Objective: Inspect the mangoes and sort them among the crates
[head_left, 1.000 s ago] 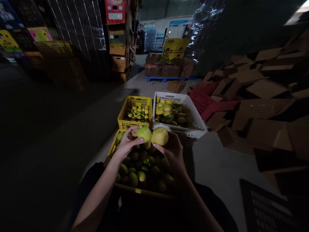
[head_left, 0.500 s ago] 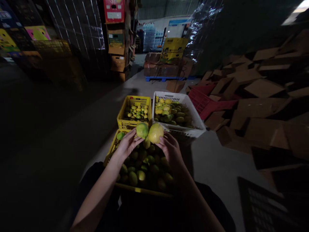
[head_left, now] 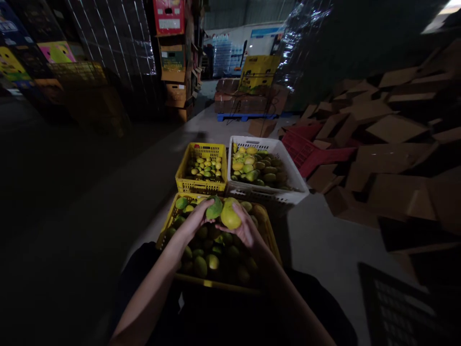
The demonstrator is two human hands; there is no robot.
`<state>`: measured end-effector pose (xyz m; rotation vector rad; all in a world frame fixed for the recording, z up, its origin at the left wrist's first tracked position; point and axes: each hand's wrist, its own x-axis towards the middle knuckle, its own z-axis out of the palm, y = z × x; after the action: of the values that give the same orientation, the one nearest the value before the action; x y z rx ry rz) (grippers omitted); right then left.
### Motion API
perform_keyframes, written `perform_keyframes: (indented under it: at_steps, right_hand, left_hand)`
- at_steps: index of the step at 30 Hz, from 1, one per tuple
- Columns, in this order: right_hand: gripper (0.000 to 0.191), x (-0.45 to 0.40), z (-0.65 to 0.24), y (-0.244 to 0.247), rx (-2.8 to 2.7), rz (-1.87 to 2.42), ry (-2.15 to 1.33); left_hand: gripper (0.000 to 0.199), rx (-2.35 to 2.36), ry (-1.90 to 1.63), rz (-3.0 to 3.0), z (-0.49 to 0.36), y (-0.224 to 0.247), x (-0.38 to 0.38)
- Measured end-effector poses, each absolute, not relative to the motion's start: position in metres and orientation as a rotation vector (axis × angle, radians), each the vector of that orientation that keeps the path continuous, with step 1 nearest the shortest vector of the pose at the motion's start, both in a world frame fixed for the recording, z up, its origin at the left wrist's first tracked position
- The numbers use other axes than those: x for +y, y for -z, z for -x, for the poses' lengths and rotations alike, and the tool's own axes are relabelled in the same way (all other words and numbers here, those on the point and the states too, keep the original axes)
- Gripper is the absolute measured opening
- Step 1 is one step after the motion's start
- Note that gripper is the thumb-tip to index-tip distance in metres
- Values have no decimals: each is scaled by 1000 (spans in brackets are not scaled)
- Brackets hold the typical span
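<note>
My left hand holds a green lemon, its fingers wrapped round the fruit. Beside it, my right hand grips a larger yellow lemon. The two fruits are side by side above the near yellow crate, which holds many green and yellowish fruits, partly in shadow. Behind it on the left is a smaller-looking yellow crate with small yellow and green fruits. To its right a white crate holds larger yellow and green ones.
A red crate lies at the right against a heap of cardboard boxes. Farther back, a yellow box rests on stacked cartons over a blue pallet. A dark slatted crate is at the lower right.
Both hands have lowered slightly toward the near crate with their fruits. The fruits have turned in my fingers, and more of the crate's right side shows.
</note>
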<state>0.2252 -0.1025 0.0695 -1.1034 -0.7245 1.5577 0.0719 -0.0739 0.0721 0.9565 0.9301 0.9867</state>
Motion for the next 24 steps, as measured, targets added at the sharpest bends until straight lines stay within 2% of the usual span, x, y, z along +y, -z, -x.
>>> perform_keyframes:
  at_steps: [7, 11, 14, 16, 20, 24]
  right_hand:
    - [58, -98, -230, -70, -730, 1163, -1789]
    - [65, -96, -231, -67, -742, 1199, -1871]
    - [62, -97, -230, -66, -749, 1203, -1862]
    - [57, -99, -229, -65, -767, 1220, -1764]
    - [46, -102, -226, -62, -861, 1304, -1362]
    - [58, -100, -228, -55, -1056, 1312, -854]
  left_hand:
    - [63, 1046, -773, -954, -66, -82, -76]
    - [72, 1149, -684, -1005, -62, -76, -75]
    - [74, 1217, -661, -1033, -61, -73, -73]
    - [68, 1206, -699, -1037, -62, -72, -73]
    - [41, 1087, -974, -1098, -63, -70, -72]
    - [53, 990, -1295, -1317, -63, -67, -71]
